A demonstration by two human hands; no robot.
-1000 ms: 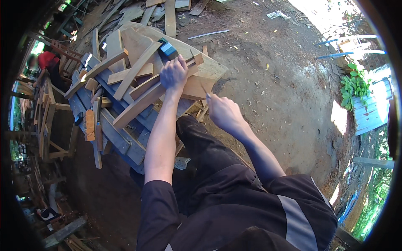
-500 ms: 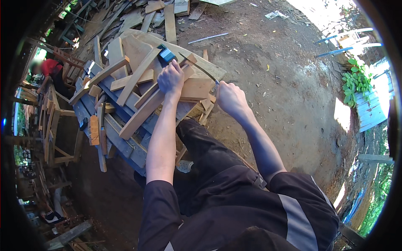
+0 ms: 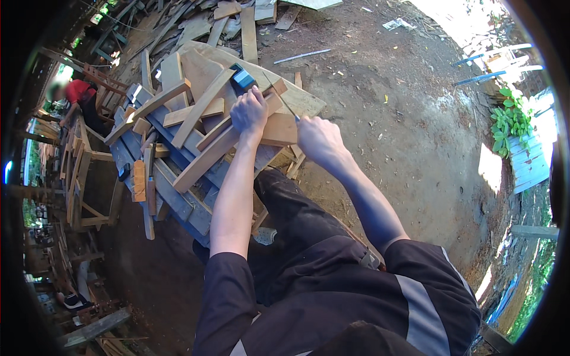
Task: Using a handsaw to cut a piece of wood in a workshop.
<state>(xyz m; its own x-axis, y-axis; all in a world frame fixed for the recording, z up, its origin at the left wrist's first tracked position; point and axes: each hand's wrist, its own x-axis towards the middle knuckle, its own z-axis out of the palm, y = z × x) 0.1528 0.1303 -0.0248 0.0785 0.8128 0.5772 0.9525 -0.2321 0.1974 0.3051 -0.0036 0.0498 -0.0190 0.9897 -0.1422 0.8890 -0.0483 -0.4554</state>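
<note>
That long wooden slat [image 3: 205, 155] is the piece in play, lying at a slant across the heap of offcuts on the blue worktop [image 3: 178, 202], its upper end running up under your left hand [image 3: 249, 113]. You look to be in the middle of working that upper end with a thin tool [image 3: 284, 101], marking or scoring it by my read; which one, the view does not settle.

Your left hand is curled shut and pressing down on the slat's upper end, pinning it against the pile. Your right hand [image 3: 319, 137] is closed around the thin tool's handle, the shaft angling up and away toward the pale board [image 3: 208, 71] behind. Just beyond your left knuckles sits a small blue-and-black block [image 3: 242, 77], touching nothing you hold.

The next move, as I judge it, calls for a firm left hand, because the slat rests on loose pieces that could rock. Lower left on the worktop lie an orange-handled tool [image 3: 139, 180] and a hammer [image 3: 151, 184], well apart from both hands. Off at the far left, another person in red [image 3: 76, 94] works by wooden frames.
</note>
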